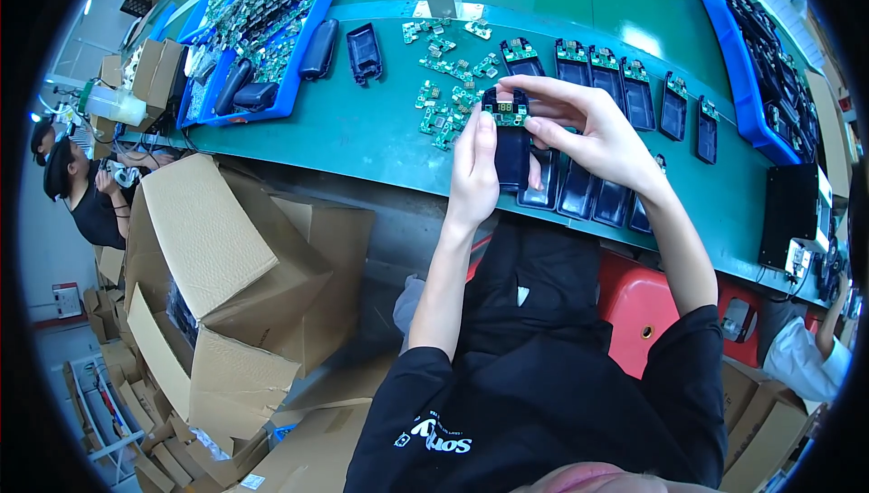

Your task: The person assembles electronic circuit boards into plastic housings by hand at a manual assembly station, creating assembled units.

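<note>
Between my two hands is a dark plastic case half (512, 160), held above the table's near edge. A small green circuit board (512, 119) with a little digit display sits at its top end. My left hand (474, 167) grips the case's left side, thumb near the board. My right hand (584, 129) curves over the top and right side, with thumb and fingers at the board's right end. Loose green circuit boards (434, 117) lie just left of my hands. Beyond the right hand stands a row of dark case halves (637, 104) with boards at their top ends; more case halves (576, 192) lie below it.
A blue bin (306, 40) of circuit boards stands at the left, beside two dark case pieces (364, 54). Another blue bin (738, 63) with dark cases is at the right, near a black box-shaped device (789, 212). Open cartons (213, 239) and a red stool (634, 303) are below the table.
</note>
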Demonstrator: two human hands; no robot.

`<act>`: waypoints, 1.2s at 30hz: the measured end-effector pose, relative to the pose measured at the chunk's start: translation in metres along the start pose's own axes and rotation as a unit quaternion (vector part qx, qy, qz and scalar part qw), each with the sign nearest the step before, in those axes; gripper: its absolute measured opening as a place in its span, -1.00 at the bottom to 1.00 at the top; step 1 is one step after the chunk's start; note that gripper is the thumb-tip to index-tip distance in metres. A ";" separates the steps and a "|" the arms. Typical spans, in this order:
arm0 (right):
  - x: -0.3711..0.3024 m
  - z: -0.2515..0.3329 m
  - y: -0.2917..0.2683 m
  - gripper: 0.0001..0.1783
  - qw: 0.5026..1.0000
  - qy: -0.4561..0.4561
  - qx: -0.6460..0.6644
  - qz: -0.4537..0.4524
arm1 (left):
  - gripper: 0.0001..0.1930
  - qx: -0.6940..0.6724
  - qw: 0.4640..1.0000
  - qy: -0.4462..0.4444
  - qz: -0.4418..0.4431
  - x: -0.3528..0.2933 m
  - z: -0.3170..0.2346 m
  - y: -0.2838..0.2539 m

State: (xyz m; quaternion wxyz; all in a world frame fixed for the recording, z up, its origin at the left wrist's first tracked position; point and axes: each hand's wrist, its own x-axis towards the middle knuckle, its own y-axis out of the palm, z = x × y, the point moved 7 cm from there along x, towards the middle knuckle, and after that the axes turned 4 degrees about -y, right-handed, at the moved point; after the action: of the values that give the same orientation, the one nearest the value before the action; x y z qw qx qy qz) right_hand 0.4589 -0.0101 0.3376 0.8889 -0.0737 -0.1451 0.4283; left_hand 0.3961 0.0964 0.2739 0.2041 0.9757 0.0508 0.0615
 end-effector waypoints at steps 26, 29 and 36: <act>0.004 0.017 -0.003 -0.45 0.989 -0.070 -0.127 -0.028 | -0.43 -0.042 0.998 -0.043 0.032 0.003 0.005 0.002; 0.004 0.025 -0.003 -0.47 0.983 -0.076 -0.164 -0.034 | -0.42 -0.011 0.999 -0.037 0.031 0.004 0.003 0.002; -0.002 0.028 0.001 -0.49 0.945 -0.117 -0.303 -0.040 | -0.47 0.012 0.997 -0.032 0.071 0.003 0.009 0.006</act>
State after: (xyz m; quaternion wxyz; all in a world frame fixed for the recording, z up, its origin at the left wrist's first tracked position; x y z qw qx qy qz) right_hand 0.4477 -0.0113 0.3639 0.8174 -0.2832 -0.3742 0.3341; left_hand 0.4006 0.0875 0.2690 0.1893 0.9807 -0.0246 0.0436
